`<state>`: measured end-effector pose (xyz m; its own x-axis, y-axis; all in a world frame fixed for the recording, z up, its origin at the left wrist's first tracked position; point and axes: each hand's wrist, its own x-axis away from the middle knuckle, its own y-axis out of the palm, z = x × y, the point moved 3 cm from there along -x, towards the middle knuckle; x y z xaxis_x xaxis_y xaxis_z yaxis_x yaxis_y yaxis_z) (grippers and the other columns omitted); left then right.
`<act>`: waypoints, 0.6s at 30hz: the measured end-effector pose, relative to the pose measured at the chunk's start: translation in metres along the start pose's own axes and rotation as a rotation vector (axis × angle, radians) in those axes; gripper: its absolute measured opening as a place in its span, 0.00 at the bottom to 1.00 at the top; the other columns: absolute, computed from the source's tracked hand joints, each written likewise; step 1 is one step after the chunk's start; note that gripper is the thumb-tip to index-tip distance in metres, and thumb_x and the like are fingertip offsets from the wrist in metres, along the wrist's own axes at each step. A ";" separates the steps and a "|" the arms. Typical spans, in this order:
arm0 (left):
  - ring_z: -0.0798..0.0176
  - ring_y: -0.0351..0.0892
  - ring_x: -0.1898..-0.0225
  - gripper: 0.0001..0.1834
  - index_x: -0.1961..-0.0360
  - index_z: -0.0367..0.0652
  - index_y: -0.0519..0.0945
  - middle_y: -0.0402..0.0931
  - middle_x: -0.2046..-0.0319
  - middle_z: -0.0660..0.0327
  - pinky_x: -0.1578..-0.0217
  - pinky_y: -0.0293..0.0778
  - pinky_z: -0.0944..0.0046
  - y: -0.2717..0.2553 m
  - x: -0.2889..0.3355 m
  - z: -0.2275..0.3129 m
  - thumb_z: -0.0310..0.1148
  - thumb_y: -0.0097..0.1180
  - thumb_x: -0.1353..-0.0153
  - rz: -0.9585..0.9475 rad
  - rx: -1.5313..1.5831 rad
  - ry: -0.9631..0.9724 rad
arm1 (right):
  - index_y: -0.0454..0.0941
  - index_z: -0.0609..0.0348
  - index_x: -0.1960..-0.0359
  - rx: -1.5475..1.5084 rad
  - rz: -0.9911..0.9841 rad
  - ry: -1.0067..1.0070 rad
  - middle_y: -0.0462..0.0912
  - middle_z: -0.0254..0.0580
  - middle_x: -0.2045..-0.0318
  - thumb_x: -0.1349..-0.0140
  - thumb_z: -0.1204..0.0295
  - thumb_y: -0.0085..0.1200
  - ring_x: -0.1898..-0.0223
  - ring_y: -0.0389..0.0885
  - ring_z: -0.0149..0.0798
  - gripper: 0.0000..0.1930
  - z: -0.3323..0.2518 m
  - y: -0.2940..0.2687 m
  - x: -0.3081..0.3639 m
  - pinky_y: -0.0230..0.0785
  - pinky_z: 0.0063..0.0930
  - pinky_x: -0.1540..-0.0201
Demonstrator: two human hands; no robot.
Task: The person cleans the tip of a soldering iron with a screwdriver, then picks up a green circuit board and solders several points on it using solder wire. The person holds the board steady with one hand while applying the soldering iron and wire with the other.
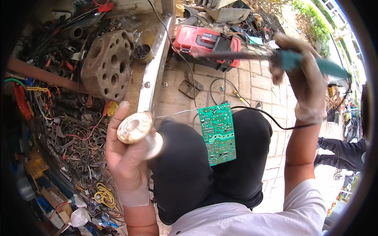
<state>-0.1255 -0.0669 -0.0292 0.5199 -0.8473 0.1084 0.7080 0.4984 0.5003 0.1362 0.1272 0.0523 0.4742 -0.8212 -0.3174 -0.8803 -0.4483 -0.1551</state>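
My left hand (126, 165), in a thin pale glove, is closed around a white spool (136, 128) of solder wire. From the spool, a strand of the wire (179, 113) runs right toward the top edge of a green circuit board (216, 135). That board rests across my black-trousered thighs, its small components and solder points facing up. Up at the right, my gloved right hand (309, 86) grips the teal handle of a soldering iron (330, 68). Its long dark shaft points left, blurred and clear of the board; the tip is smeared over the red toolbox.
A rusty metal block with holes (108, 67) and a small round tin (142, 53) stand left on a bench with a metal edge (152, 74). A red toolbox (189, 37) sits ahead on the paving. Tangled scrap (84, 145) fills the left. Another person's legs (340, 153) show far right.
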 end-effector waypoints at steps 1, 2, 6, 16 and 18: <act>0.56 0.82 0.51 0.37 0.36 0.33 0.68 0.79 0.49 0.43 0.45 0.76 0.58 0.004 0.003 0.001 0.22 0.67 0.49 0.021 -0.044 0.000 | 0.77 0.73 0.47 -0.003 0.000 -0.015 0.83 0.47 0.68 0.32 0.52 0.52 0.72 0.81 0.35 0.29 -0.005 -0.007 0.013 0.74 0.23 0.71; 0.55 0.82 0.50 0.37 0.37 0.33 0.69 0.79 0.49 0.43 0.44 0.75 0.58 0.008 0.007 0.002 0.21 0.66 0.51 0.043 -0.085 0.001 | 0.76 0.74 0.47 -0.056 0.062 0.014 0.83 0.49 0.67 0.36 0.49 0.58 0.72 0.82 0.36 0.34 -0.006 -0.012 0.029 0.75 0.26 0.73; 0.55 0.81 0.47 0.37 0.38 0.32 0.70 0.78 0.47 0.45 0.42 0.74 0.57 0.018 0.014 0.001 0.20 0.66 0.52 0.030 -0.146 0.043 | 0.77 0.70 0.51 -0.156 0.315 0.127 0.82 0.48 0.65 0.60 0.52 0.78 0.71 0.83 0.37 0.40 -0.001 -0.015 0.088 0.77 0.25 0.74; 0.56 0.76 0.42 0.37 0.34 0.30 0.64 0.66 0.35 0.51 0.41 0.73 0.58 0.027 0.024 -0.016 0.19 0.63 0.45 0.131 -0.407 0.288 | 0.75 0.65 0.58 -0.077 0.509 0.174 0.78 0.40 0.68 0.43 0.47 0.66 0.72 0.77 0.31 0.30 0.006 0.020 0.140 0.72 0.24 0.67; 0.55 0.76 0.43 0.38 0.33 0.30 0.63 0.66 0.35 0.51 0.41 0.73 0.58 0.030 0.026 -0.016 0.18 0.63 0.45 0.107 -0.429 0.307 | 0.76 0.64 0.58 -0.039 0.491 0.179 0.79 0.41 0.66 0.43 0.50 0.65 0.69 0.78 0.30 0.27 0.005 0.026 0.139 0.73 0.24 0.65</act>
<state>-0.0832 -0.0707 -0.0251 0.6702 -0.7272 -0.1486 0.7417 0.6637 0.0972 0.1788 0.0029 -0.0004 0.0034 -0.9839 -0.1789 -1.0000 -0.0049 0.0078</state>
